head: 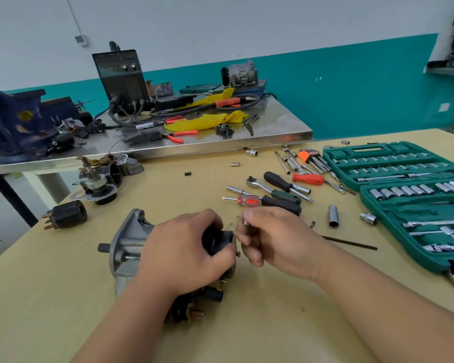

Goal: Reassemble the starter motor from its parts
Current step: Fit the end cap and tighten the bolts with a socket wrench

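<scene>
- Leftmost, a squat black cylindrical part with copper prongs point(68, 214) lies loose on the pale wooden tabletop point(63, 297), well apart from the work
- Starter motor, a grey cast-metal nose housing joined to a black round body point(127, 242), lies on its side at centre-left; its long axis runs left to right, shaft stub pointing left, black end facing right
- Left hand point(184, 247) is wrapped over the black body, fingers curled round its rim, steadying it; the hand covers most of the body, so the joint with the housing is hidden
- Right hand point(270, 237) sits just beside the black end, roughly on the axis line, fingers bunched narrow and pinching a small silvery piece point(245, 222); too small to tell whether screw or bit
- Judgement: the next move likely goes leftward along that axis into the end face; the right hand is the nearer one for it
- Thin black rod point(349, 243) lies on the table just right of the right wrist
- Green plastic socket case point(404, 184) lies open at far right, cut off by the frame edge
</scene>
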Action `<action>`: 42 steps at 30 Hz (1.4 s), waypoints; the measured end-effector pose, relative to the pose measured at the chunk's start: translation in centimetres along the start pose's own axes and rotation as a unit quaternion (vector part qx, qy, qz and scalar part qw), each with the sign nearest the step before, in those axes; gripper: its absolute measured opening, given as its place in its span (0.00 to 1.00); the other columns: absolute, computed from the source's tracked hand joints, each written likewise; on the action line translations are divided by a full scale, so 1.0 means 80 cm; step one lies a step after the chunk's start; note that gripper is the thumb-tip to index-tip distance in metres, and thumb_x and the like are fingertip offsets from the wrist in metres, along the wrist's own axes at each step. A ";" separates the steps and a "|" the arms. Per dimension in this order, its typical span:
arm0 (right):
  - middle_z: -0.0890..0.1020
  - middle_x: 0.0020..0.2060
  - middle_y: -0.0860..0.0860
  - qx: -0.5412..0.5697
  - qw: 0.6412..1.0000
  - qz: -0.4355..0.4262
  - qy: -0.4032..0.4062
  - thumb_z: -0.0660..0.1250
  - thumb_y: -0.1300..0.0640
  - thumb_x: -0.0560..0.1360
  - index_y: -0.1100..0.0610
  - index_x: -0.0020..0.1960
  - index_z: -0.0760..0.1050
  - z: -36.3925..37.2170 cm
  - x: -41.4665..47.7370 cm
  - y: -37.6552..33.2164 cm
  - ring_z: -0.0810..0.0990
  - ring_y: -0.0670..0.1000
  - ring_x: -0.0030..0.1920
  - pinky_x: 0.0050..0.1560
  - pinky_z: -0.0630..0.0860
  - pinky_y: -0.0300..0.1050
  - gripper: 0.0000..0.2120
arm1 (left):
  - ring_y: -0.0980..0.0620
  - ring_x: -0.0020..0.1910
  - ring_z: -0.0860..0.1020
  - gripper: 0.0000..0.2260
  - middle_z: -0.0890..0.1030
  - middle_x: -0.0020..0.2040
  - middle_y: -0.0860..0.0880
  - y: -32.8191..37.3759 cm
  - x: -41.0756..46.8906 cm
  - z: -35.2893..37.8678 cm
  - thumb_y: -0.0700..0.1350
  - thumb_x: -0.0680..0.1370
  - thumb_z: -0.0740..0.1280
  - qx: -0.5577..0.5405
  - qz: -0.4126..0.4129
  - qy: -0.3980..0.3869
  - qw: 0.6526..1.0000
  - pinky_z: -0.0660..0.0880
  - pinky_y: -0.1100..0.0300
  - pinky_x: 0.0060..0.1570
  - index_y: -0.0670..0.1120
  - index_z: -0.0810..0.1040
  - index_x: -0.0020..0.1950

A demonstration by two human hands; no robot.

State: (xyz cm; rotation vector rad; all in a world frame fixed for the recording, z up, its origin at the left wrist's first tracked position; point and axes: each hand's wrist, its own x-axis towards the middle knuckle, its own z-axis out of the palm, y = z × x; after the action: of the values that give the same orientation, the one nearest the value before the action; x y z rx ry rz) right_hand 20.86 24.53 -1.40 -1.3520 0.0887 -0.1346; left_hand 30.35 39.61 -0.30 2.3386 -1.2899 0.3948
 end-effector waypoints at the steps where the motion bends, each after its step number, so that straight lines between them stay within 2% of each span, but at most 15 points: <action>1: 0.75 0.29 0.51 -0.049 0.999 0.001 0.014 0.56 0.59 0.81 0.58 0.37 0.75 0.000 -0.001 0.002 0.71 0.49 0.25 0.27 0.69 0.41 0.16 | 0.55 0.34 0.76 0.19 0.79 0.34 0.56 -0.001 -0.001 0.000 0.64 0.63 0.58 -0.003 0.000 0.001 1.000 0.71 0.61 0.32 0.54 0.77 0.43; 3: 0.78 0.30 0.51 -0.130 0.990 -0.002 0.045 0.59 0.60 0.81 0.59 0.42 0.78 0.000 -0.002 0.002 0.76 0.50 0.28 0.29 0.74 0.42 0.12 | 0.56 0.34 0.76 0.18 0.78 0.34 0.56 -0.003 -0.001 0.000 0.64 0.63 0.58 -0.007 0.002 0.001 1.000 0.70 0.62 0.31 0.55 0.77 0.43; 6: 0.83 0.33 0.52 -0.167 0.982 -0.013 0.089 0.64 0.63 0.78 0.57 0.48 0.81 -0.003 -0.001 0.000 0.83 0.51 0.34 0.34 0.78 0.41 0.07 | 0.57 0.33 0.75 0.18 0.78 0.33 0.58 -0.006 -0.001 0.000 0.64 0.63 0.58 -0.006 0.006 0.001 1.000 0.67 0.66 0.30 0.55 0.77 0.43; 8: 0.85 0.36 0.52 -0.203 0.973 -0.022 0.112 0.67 0.64 0.77 0.54 0.49 0.82 -0.007 0.001 0.001 0.84 0.50 0.37 0.36 0.80 0.40 0.08 | 0.57 0.33 0.75 0.18 0.78 0.33 0.58 -0.007 -0.001 0.001 0.65 0.63 0.58 -0.004 0.005 0.002 1.000 0.65 0.68 0.30 0.56 0.77 0.43; 11: 0.85 0.38 0.54 -0.274 0.956 -0.011 0.105 0.68 0.63 0.76 0.49 0.47 0.83 -0.007 0.004 0.004 0.84 0.49 0.36 0.41 0.82 0.43 0.10 | 0.58 0.33 0.75 0.18 0.78 0.33 0.59 -0.007 -0.001 0.002 0.65 0.63 0.58 -0.005 0.005 0.002 1.000 0.65 0.68 0.29 0.56 0.77 0.43; 14: 0.86 0.37 0.53 -0.269 0.957 -0.001 0.109 0.67 0.61 0.76 0.47 0.48 0.82 -0.006 0.004 0.008 0.85 0.49 0.38 0.45 0.83 0.46 0.10 | 0.58 0.33 0.75 0.18 0.78 0.33 0.59 -0.008 0.000 0.003 0.65 0.63 0.58 -0.008 0.005 -0.003 1.000 0.66 0.67 0.29 0.56 0.76 0.43; 17: 0.86 0.38 0.50 -0.268 0.957 0.000 0.113 0.66 0.61 0.77 0.46 0.49 0.82 -0.006 0.002 0.009 0.85 0.48 0.39 0.44 0.82 0.42 0.11 | 0.59 0.34 0.75 0.19 0.77 0.33 0.59 -0.009 0.002 0.005 0.65 0.62 0.57 -0.006 -0.008 -0.005 1.000 0.65 0.66 0.29 0.57 0.76 0.43; 21: 0.85 0.36 0.52 -0.223 0.968 0.011 0.118 0.69 0.64 0.75 0.54 0.46 0.82 -0.003 -0.004 0.008 0.85 0.48 0.37 0.36 0.79 0.36 0.07 | 0.61 0.33 0.75 0.18 0.77 0.32 0.60 -0.010 0.006 0.008 0.66 0.62 0.56 0.001 -0.002 -0.018 1.000 0.64 0.66 0.29 0.58 0.75 0.42; 25: 0.84 0.33 0.51 -0.209 0.970 0.034 0.121 0.70 0.65 0.74 0.57 0.47 0.80 0.001 -0.005 0.013 0.84 0.46 0.35 0.38 0.82 0.39 0.05 | 0.58 0.35 0.75 0.18 0.78 0.33 0.58 -0.013 0.009 0.010 0.65 0.67 0.54 -0.004 0.006 -0.023 1.000 0.67 0.64 0.30 0.56 0.77 0.42; 28: 0.84 0.36 0.54 -0.190 0.973 0.038 0.123 0.68 0.68 0.74 0.62 0.50 0.80 0.002 -0.006 0.017 0.83 0.45 0.35 0.39 0.81 0.37 0.05 | 0.58 0.34 0.75 0.14 0.78 0.32 0.58 -0.014 0.010 0.011 0.60 0.71 0.55 -0.006 -0.001 -0.019 1.000 0.66 0.64 0.29 0.56 0.77 0.41; 35: 0.85 0.34 0.51 -0.158 0.980 0.021 0.123 0.68 0.67 0.75 0.58 0.45 0.80 0.007 -0.014 0.022 0.85 0.49 0.37 0.38 0.81 0.39 0.06 | 0.57 0.34 0.75 0.12 0.78 0.32 0.56 -0.015 0.012 0.015 0.57 0.72 0.55 -0.011 -0.023 -0.024 0.999 0.65 0.63 0.28 0.56 0.77 0.41; 38: 0.84 0.34 0.51 -0.144 0.981 0.010 0.126 0.69 0.68 0.74 0.60 0.45 0.80 0.006 -0.015 0.022 0.85 0.49 0.37 0.39 0.82 0.41 0.05 | 0.56 0.34 0.76 0.12 0.78 0.33 0.56 -0.015 0.011 0.016 0.57 0.72 0.55 -0.012 -0.023 -0.020 0.999 0.66 0.63 0.29 0.56 0.77 0.41; 42: 0.84 0.36 0.53 -0.204 0.970 -0.005 0.130 0.70 0.67 0.73 0.57 0.44 0.81 0.012 -0.019 0.026 0.84 0.49 0.36 0.40 0.81 0.39 0.06 | 0.55 0.34 0.76 0.12 0.78 0.33 0.56 -0.016 0.012 0.015 0.57 0.72 0.55 -0.009 -0.021 -0.019 1.000 0.68 0.63 0.29 0.56 0.77 0.42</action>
State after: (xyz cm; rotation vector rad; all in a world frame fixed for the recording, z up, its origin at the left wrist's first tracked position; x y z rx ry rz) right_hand 19.55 26.09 -3.26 -1.7393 0.3460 -0.3153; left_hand 31.97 38.93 -1.23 2.3664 -1.2536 0.3248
